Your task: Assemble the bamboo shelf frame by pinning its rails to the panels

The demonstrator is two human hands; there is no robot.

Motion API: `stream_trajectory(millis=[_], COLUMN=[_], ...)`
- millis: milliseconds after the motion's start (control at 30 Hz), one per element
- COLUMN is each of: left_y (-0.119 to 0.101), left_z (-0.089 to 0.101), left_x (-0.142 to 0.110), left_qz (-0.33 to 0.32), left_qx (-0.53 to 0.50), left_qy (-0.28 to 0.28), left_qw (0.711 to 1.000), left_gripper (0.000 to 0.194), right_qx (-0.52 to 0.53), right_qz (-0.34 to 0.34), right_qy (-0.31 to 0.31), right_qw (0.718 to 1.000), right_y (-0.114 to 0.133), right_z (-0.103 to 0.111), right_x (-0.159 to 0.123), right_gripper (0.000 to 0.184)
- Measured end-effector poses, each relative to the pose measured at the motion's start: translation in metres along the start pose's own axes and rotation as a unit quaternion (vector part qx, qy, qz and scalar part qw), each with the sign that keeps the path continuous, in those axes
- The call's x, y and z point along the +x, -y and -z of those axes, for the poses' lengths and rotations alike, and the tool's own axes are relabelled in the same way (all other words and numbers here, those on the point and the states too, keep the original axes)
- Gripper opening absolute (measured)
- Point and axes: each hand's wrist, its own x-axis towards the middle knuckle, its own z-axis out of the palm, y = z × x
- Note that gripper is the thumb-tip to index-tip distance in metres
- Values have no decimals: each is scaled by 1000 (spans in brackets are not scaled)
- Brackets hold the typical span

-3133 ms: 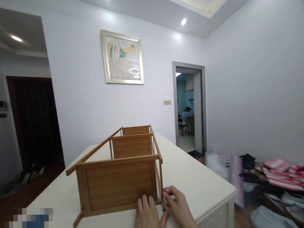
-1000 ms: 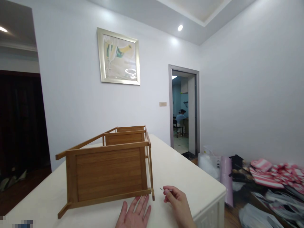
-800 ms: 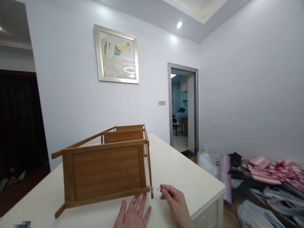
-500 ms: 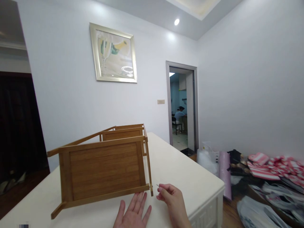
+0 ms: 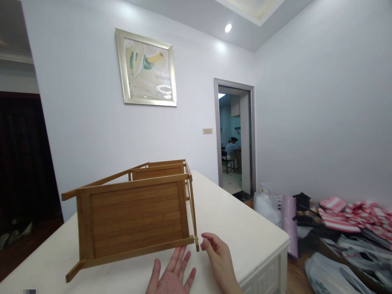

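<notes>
Presently, the wooden rack [image 5: 136,220] lies on its side at the left of the white table [image 5: 232,228], framed panels facing sideways. At its lower rail, the left hand [image 5: 171,277] is palm up with fingers spread, fingertips at the rail's underside. Just right of the rack's near leg end, the right hand [image 5: 219,255] pinches a small metal piece [image 5: 205,237], mostly hidden, between thumb and forefinger. Farther right, a translucent bag [image 5: 266,209] has indiscernible contents; beyond it, an open box [image 5: 329,248] contains plastic-wrapped items [image 5: 364,253].
</notes>
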Motion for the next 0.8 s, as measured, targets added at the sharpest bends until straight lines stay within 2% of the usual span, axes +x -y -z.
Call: stream_trajectory(millis=[200, 300, 567, 800], left_y=[-3, -4, -5, -6], left_z=[14, 21, 21, 17], left_x=[3, 4, 2, 2], left_qz=[26, 43, 48, 54], left_qx=[-46, -81, -98, -108], left_qy=[76, 119, 126, 167], left_qw=[996, 989, 986, 979], left_gripper=[65, 66, 71, 74], right_qx=[-23, -2, 25, 23], right_qz=[36, 47, 38, 27], right_qy=[-23, -18, -13, -30], right_qw=[999, 999, 999, 999], right_y=[8, 8, 2, 6], right_z=[5, 7, 3, 3], right_x=[-2, -1, 4, 4], right_gripper=[32, 29, 24, 26])
